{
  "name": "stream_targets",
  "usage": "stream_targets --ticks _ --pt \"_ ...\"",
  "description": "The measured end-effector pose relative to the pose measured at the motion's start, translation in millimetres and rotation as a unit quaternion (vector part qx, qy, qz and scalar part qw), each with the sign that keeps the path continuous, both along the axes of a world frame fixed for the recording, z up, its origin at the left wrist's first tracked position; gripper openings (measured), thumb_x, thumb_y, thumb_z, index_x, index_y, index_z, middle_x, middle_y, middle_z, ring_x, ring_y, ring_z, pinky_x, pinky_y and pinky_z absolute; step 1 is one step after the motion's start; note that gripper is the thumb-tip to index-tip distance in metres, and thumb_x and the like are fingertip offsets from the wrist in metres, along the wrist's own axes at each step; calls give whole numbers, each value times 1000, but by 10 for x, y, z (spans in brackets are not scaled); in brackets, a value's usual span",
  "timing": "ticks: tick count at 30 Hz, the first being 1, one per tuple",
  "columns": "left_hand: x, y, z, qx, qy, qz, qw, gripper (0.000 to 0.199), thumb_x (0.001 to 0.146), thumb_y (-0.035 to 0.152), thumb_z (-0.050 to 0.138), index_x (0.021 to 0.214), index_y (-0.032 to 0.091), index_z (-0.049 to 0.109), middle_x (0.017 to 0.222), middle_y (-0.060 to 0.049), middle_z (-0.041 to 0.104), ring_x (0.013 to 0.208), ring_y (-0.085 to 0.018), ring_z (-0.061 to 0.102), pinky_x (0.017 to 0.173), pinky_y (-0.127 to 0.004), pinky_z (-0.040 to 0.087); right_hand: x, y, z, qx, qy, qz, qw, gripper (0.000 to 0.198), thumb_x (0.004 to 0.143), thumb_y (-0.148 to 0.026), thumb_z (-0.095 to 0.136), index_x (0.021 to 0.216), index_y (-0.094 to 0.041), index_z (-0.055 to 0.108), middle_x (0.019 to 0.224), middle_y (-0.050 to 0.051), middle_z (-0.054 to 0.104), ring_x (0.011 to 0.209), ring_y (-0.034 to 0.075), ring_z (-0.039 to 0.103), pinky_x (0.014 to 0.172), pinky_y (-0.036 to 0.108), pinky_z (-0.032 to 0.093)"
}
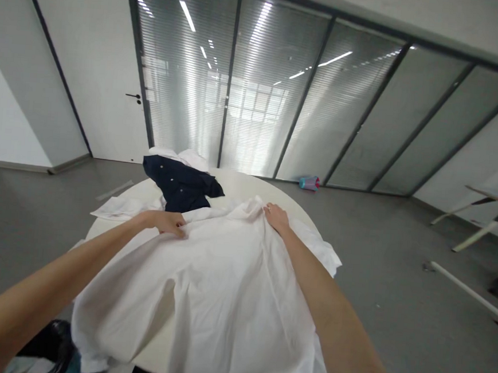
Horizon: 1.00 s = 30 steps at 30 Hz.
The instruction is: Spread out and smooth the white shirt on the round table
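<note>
A large white shirt (pixel 225 265) lies spread and wrinkled over the round table, its lower part hanging past the near edge. My left hand (pixel 166 223) is closed on the shirt's upper left part, with the fingers curled into the cloth. At the bunched top of the cloth, my right hand (pixel 276 216) grips the fabric on the right side. A fold opens at the lower left, where some tabletop shows through. Just beyond my left hand lies a dark navy garment (pixel 180 181) with light buttons.
More white cloth lies on the pale round table (pixel 241 180), at its back left and right edge. A black bag (pixel 53 340) sits below at the near left. A striped basket (pixel 309 183) lies by the glass partition. Another table (pixel 496 197) stands at the right.
</note>
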<state>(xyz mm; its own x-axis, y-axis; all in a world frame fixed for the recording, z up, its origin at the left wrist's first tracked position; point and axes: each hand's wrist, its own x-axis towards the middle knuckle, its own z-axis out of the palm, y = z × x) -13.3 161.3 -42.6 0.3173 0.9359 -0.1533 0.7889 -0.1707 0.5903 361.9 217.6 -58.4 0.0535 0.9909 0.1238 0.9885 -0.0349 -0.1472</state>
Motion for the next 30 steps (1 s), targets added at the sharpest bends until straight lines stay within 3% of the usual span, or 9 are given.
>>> stream_targets --ticks 2,3,8,13,17,20,23,26,30 --pt "20 233 -32 -115 14 -66 991 36 61 52 75 73 18 72 69 -3 69 61 -18 62 49 -23 45 47 142 -175 -10 -4 -2 1000 35 104 -33 39 129 -20 60 128 16 63 117 26 59 97 36 39" --pt "73 358 -42 -124 9 -77 989 41 63 55 74 80 18 73 76 -5 71 64 -19 63 52 -24 47 69 204 -238 -12 -6 -3 1000 36 104 -34 39 130 -20 59 129 16 62 118 26 58 98 36 39" --pt "767 839 -230 79 -43 -25 996 52 63 54 77 98 16 72 100 -10 72 83 -22 64 71 -26 50 125 342 -402 4 -20 -7 1000 40 105 -41 35 127 -19 60 130 16 58 120 27 55 100 37 38" --pt "1371 949 -489 92 -17 -24 995 24 76 40 68 71 17 66 70 -4 65 76 -22 62 69 -28 45 142 314 -364 26 -41 -9 999 40 104 -41 36 120 -18 65 127 15 60 119 27 54 100 38 38" --pt "1420 1099 -503 126 -21 39 991 31 92 36 46 76 15 64 75 -6 64 79 -21 61 69 -29 42 163 380 -208 81 -45 -11 996 40 104 -39 35 112 -16 67 122 16 63 113 28 59 101 41 38" --pt "1409 1273 -471 122 -3 70 990 32 93 34 46 79 13 65 80 -9 67 82 -22 64 69 -29 42 135 478 -170 30 -25 -34 999 37 103 -38 36 113 -18 66 123 16 65 110 28 62 99 43 41" --pt "1444 1386 -491 97 28 89 991 28 92 34 52 82 13 68 84 -12 70 87 -26 68 71 -30 44 80 539 -265 -35 -14 -63 997 36 102 -37 39 115 -17 65 120 17 68 111 31 64 93 43 45" --pt "1493 1400 -530 80 57 108 989 27 92 36 55 92 14 69 98 -17 73 97 -30 69 77 -32 47 46 565 -386 -30 -19 -79 996 39 104 -37 35 123 -14 60 121 19 67 112 33 65 93 45 46" --pt "1537 1348 -547 91 86 110 986 34 99 39 44 108 15 67 115 -20 71 109 -32 67 86 -37 48 32 620 -439 -32 -16 -83 996 40 105 -39 34 127 -14 56 123 22 67 114 32 65 92 46 46"
